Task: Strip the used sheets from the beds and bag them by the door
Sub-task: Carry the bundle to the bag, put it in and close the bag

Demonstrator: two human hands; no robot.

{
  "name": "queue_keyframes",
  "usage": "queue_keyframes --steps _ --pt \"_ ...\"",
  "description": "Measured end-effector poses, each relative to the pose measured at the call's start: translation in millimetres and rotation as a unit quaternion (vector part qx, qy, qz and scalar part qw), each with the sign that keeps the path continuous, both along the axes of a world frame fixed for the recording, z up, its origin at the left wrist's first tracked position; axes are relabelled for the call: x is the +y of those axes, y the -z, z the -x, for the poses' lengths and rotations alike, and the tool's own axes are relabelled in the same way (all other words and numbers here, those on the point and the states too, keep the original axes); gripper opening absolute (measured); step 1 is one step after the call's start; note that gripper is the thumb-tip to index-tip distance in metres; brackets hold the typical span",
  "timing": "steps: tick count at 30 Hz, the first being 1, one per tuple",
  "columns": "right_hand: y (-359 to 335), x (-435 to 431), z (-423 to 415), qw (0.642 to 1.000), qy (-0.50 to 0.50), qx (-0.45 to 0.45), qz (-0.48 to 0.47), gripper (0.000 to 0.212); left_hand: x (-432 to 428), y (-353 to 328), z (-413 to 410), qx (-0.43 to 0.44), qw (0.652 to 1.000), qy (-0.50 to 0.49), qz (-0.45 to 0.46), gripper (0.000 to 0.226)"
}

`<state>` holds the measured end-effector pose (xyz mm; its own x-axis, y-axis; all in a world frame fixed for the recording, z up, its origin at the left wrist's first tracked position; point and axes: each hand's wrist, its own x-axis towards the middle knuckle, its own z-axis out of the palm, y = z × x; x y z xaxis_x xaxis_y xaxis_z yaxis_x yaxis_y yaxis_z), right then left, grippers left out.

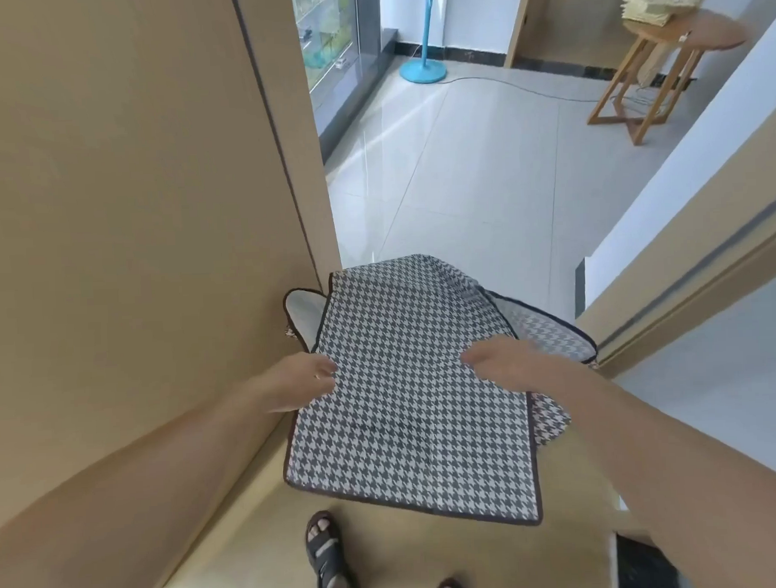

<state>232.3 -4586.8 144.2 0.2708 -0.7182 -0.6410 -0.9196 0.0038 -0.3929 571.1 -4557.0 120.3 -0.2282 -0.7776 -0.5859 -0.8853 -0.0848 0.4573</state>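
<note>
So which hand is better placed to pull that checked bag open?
Probably the right hand. It holds the houndstooth bag on the side where the pale lining gapes wider, with free floor beside it. The left hand pinches the edge close against the tan panel, so it suits steadying.

A glossy, pale tiled floor (469, 170) spreads beyond the doorway. At its far edge, beside a tall window (326, 34), stands a blue fan (424, 65) on a round base. A thin dark cable (524, 88) runs from it across the tiles towards the far right corner. There a round wooden worktop (713, 35) on crossed legs carries a pile of pale woven straw (649, 4) at its rear edge. A tan wall panel (128, 194) fills the left side.
</note>
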Motion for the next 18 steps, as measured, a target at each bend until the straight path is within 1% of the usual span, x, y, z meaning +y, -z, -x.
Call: queue_keyframes --steps 2,5,7,10,12,15,18 --pt "7.9 -10.3 -32.9 1.000 -0.010 -0.019 -0.012 0.045 -16.6 3.5 -16.6 0.019 0.999 -0.029 0.002 0.048" --pt "20.5 -26.8 -78.8 0.997 0.030 -0.053 -0.042 0.047 -45.4 7.7 -46.6 0.053 0.997 -0.064 0.009 0.045" --pt "30.0 -40.1 -109.0 0.995 0.056 -0.066 -0.053 0.046 -66.3 7.8 -69.9 0.060 0.995 -0.083 0.015 0.043" --pt "47.2 -64.5 -151.9 0.984 0.139 -0.104 -0.037 0.038 -101.3 5.7 -100.1 0.043 0.991 -0.119 0.038 0.044" --pt "58.4 -78.7 -176.5 0.973 0.190 -0.127 -0.036 0.034 -127.0 5.1 -109.8 0.026 0.991 -0.122 0.048 0.044" --pt "77.2 -96.2 -206.9 0.958 0.234 -0.155 -0.056 0.030 -166.4 14.8 -106.3 0.021 0.992 -0.118 0.042 0.041" --pt "103.1 -115.3 -225.1 0.941 0.284 -0.177 -0.058 0.032 -203.0 36.8 -94.2 0.016 0.992 -0.126 0.028 0.040"
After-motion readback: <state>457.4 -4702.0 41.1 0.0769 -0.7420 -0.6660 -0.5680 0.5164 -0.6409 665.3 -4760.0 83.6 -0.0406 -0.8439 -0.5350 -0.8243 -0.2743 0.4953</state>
